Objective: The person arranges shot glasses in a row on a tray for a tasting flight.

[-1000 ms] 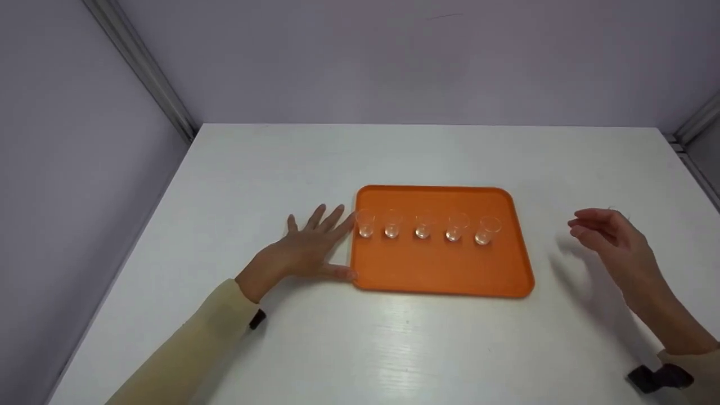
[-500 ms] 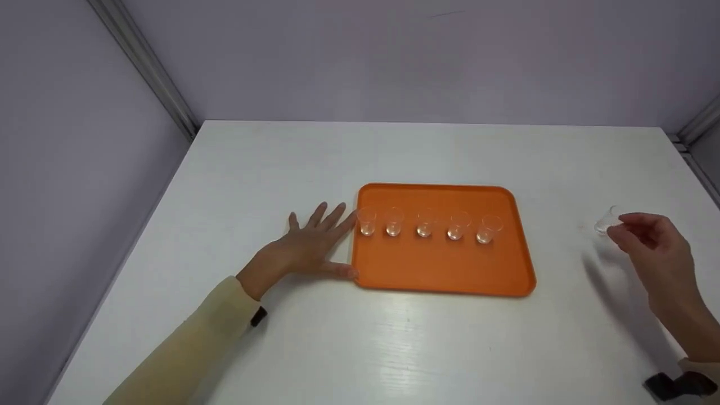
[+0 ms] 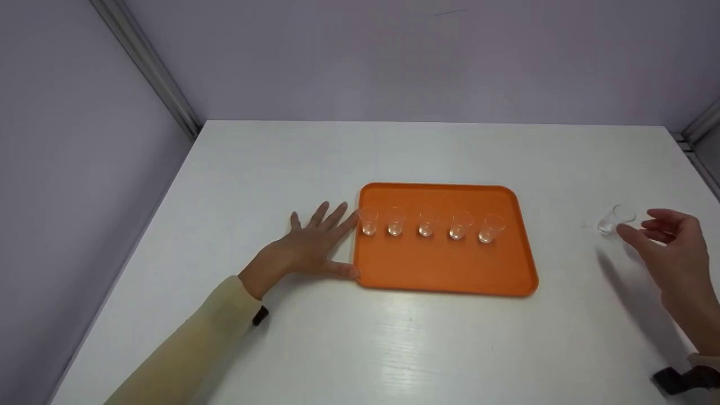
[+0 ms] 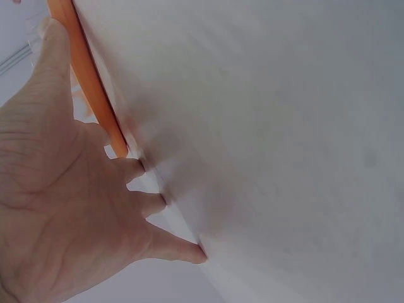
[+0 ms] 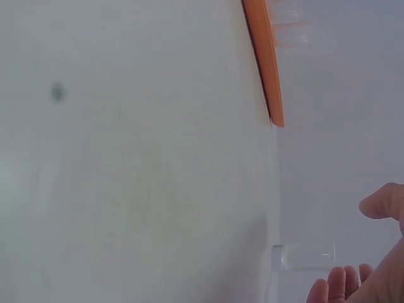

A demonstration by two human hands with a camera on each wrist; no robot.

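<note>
Left hand [image 3: 306, 250] flat, bracing the orange tray [image 3: 444, 278]
Right hand [image 3: 672, 247] hangs open-fingered beside the loose clear cup [image 3: 613, 220], not gripping it

Tray [image 3: 444, 270]: plain orange, no pattern. Five small cups [image 3: 426, 223] on it: clear, colourless (orange shows through). Lone cup [image 3: 610, 221] off the tray: likewise clear. Table [image 3: 360, 349]: white. Sleeve [image 3: 191, 349]: pale yellow. Walls [image 3: 394, 56]: light lilac-grey.
</note>
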